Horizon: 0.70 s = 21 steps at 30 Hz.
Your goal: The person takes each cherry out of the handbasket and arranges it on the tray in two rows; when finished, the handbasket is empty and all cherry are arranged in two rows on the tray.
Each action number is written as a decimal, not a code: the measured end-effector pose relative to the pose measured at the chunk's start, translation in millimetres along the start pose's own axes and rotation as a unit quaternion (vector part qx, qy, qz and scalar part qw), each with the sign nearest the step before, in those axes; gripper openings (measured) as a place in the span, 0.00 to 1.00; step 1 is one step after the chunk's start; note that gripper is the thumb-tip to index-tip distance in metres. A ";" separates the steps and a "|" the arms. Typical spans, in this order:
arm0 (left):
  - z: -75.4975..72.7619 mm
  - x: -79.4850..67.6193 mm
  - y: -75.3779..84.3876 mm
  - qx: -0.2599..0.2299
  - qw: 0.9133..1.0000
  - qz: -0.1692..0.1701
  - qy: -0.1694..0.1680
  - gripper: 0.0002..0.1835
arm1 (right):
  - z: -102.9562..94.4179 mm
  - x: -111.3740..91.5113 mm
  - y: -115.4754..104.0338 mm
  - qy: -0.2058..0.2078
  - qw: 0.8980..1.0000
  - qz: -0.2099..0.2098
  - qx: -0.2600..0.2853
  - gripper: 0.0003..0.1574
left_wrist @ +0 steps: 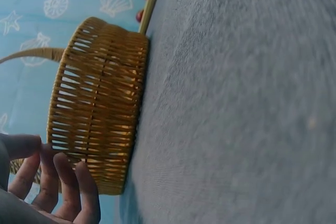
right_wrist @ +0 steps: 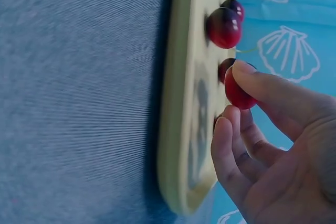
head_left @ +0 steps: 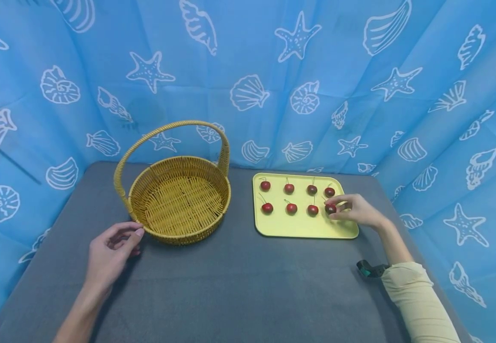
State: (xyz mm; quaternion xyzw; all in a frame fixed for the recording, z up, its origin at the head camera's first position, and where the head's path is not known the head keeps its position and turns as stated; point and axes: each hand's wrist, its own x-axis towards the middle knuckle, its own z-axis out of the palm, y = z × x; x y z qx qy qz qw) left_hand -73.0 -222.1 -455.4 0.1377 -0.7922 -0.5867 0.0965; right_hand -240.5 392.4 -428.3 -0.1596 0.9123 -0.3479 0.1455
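Note:
A round yellow-brown wicker basket [head_left: 183,205] with a tall arched handle [head_left: 179,124] stands at the left, nothing inside it. My left hand [head_left: 111,252] pinches its near left rim between thumb and index finger; in the left wrist view the other fingers lie along the woven side [left_wrist: 100,98]. At the right, a pale yellow tray [head_left: 282,229] carries two rows of dark red cherries with stems. My right hand [head_left: 356,211] pinches the rightmost front cherry [right_wrist: 240,94] between thumb and fingertips, close over the tray's right half.
Several cherries, such as one at the back left [head_left: 265,185], sit spaced out on the tray. A grey cloth [head_left: 231,290] covers the table. Behind and on both sides hangs a blue curtain [head_left: 248,43] with white shells and starfish. A dark strap [head_left: 371,269] shows at my right wrist.

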 end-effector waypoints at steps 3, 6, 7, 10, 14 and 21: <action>-3.6 1.5 0.1 0.010 1.000 0.006 0.004 0.15 | 3.5 0.8 2.9 -0.003 1.000 0.001 0.003 0.27; -7.7 2.9 0.7 0.031 0.999 0.010 0.006 0.16 | 7.4 2.2 5.0 -0.003 1.000 0.002 0.003 0.27; -9.2 3.3 0.9 0.038 0.999 0.011 0.007 0.16 | 8.5 2.6 5.5 -0.003 1.000 -0.001 0.000 0.27; -13.5 4.4 1.6 0.058 0.998 0.023 0.007 0.15 | 9.8 3.4 7.1 0.007 1.000 0.004 -0.010 0.27; -19.0 6.5 1.7 0.073 0.996 0.044 0.009 0.15 | 5.7 3.2 8.3 0.019 0.999 0.012 -0.027 0.27; -28.8 11.9 0.8 0.076 0.994 0.080 0.007 0.15 | 2.5 2.7 6.3 0.004 0.999 0.022 -0.038 0.29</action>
